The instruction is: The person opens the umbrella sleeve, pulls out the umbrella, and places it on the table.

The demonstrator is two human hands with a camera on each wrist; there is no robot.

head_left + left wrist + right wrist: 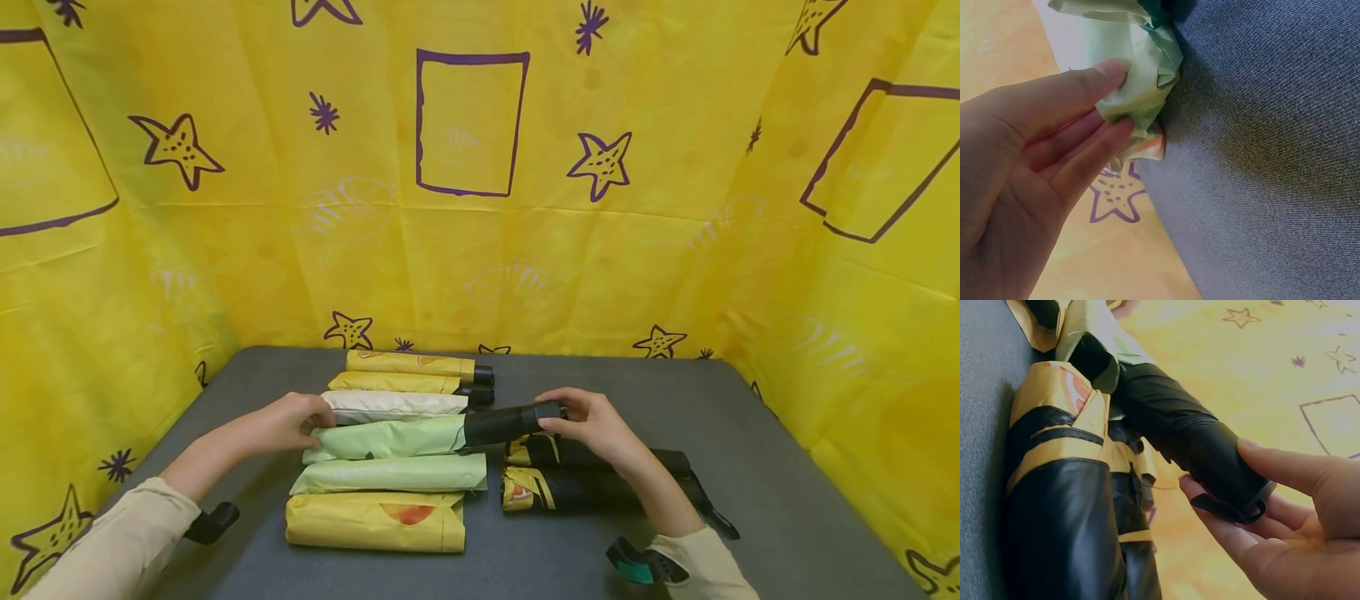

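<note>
A light green folded umbrella (390,439) lies crosswise in the middle of a row, its black part (495,425) sticking out on the right. My left hand (288,423) pinches the green fabric (1141,81) at its left end between thumb and fingers. With thumb and fingers my right hand (588,421) holds the black handle end (1229,465), which has a small strap loop (1225,509). This end is raised above two black-and-yellow folded umbrellas (1063,512). How far the black part reaches inside the green fabric is hidden.
Behind the green umbrella lie a white one (397,403) and two yellow ones (408,363). In front are a pale green roll (390,473) and a yellow roll (375,522). Yellow patterned cloth (472,250) walls the grey table (540,554) at the back and sides.
</note>
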